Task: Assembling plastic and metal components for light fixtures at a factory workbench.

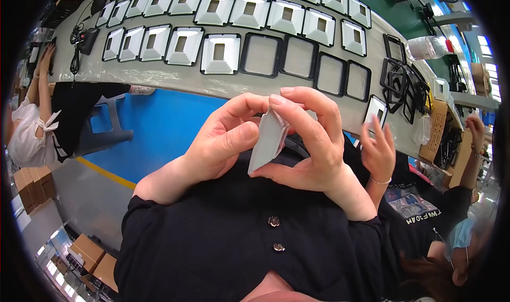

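Between my two hands, in front of my chest, a white tapered reflector cover (264,142) is held up on edge, its flat side tilted toward my left. The thumb and fingers of my left hand (218,137) close on its upper left side. My right hand (317,142) grips it from the other side, fingertips on the top corner and thumb on the bottom one. Beyond them on the table (175,84) lie white reflector covers set in black frames, such as this one (220,53), and several bare black frames (261,54).
At my right a co-worker's hand (378,148) reaches to a framed white cover (376,112). A heap of black frames (401,86) and a clear plastic bottle (429,47) are at the table's right. Another person (34,132) sits far left by a grey stool (109,126).
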The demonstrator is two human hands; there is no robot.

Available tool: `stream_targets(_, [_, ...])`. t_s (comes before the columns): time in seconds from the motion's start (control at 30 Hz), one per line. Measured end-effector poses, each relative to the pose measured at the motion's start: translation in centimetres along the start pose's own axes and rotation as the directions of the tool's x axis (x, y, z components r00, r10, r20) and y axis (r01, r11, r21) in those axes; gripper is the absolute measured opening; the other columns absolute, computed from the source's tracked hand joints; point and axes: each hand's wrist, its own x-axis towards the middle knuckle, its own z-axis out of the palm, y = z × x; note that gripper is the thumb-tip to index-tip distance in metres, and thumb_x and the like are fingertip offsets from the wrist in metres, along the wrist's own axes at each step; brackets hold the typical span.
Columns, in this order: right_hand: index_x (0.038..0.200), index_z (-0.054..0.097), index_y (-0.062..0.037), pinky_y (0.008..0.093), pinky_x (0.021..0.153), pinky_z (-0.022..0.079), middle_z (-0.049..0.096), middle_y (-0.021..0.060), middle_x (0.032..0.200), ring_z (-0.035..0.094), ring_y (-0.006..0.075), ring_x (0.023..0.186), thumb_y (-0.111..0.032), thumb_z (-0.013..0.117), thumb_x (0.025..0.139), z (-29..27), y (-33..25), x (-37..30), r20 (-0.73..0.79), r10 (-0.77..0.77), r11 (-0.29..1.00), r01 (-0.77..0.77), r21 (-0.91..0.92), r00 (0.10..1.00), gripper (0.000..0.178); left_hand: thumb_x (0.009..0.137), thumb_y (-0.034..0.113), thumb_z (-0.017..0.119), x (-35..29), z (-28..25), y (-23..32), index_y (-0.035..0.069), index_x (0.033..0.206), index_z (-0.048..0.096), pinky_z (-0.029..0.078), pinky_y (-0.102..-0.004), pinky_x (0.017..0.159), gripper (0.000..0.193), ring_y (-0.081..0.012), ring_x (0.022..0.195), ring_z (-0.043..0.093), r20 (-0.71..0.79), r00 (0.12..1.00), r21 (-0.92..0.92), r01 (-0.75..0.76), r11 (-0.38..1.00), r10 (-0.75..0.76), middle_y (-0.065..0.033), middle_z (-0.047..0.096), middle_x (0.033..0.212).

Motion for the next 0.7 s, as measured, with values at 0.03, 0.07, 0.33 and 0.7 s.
stream_targets(0.03, [0.122,0.057,-0.0019,0.0336,0.081,0.051,0.051,0.0162,0.121,0.056,0.0265,0.105,-0.026,0.092,0.047,0.1,0.0,0.0,0.006,-0.003,1.000,0.003,0.000,1.000,0.085,0.089,0.042,0.064,-0.1,0.0,0.1,0.007,0.136,0.038,0.047,-0.0435,0.097,0.065,-0.0283,0.124,0.049,-0.002,1.000,-0.004,-0.005,1.000,0.005,-0.0181,0.043,0.138])
stream_targets(0.07, [0.121,0.058,-0.0020,0.0336,0.081,0.051,0.051,0.0161,0.121,0.056,0.0266,0.105,-0.028,0.092,0.048,0.1,-0.1,0.0,0.000,0.000,1.000,0.000,-0.002,1.000,0.085,0.089,0.044,0.063,-0.1,0.0,0.0,0.007,0.136,0.038,0.048,-0.0436,0.097,0.065,-0.0283,0.124,0.049,0.002,1.000,-0.004,-0.008,1.000,0.008,-0.0184,0.043,0.138])
stream_targets(0.33, [0.122,0.057,-0.0075,0.0321,0.075,0.053,0.052,0.0140,0.118,0.057,0.0260,0.101,-0.019,0.089,0.049,0.9,-0.3,0.3,-0.082,0.021,0.999,-0.017,0.050,0.996,0.081,0.093,0.044,0.057,-0.2,-0.2,-0.2,0.005,0.131,0.040,0.048,-0.0470,0.097,0.057,-0.0294,0.121,0.052,0.017,1.000,-0.050,-0.010,0.999,0.010,-0.0199,0.044,0.135])
stream_targets(0.7, [0.122,0.046,-0.0018,0.0355,0.082,0.050,0.052,0.0184,0.116,0.056,0.0294,0.103,-0.037,0.093,0.050,1.0,0.3,0.0,-0.056,-0.039,0.999,0.038,-0.019,0.998,0.093,0.103,0.019,0.038,-0.7,0.1,-1.0,0.004,0.107,0.049,0.046,-0.0223,0.076,0.019,-0.0057,0.088,0.055,-0.156,0.980,0.152,-0.103,0.983,0.127,-0.0040,0.061,0.099])
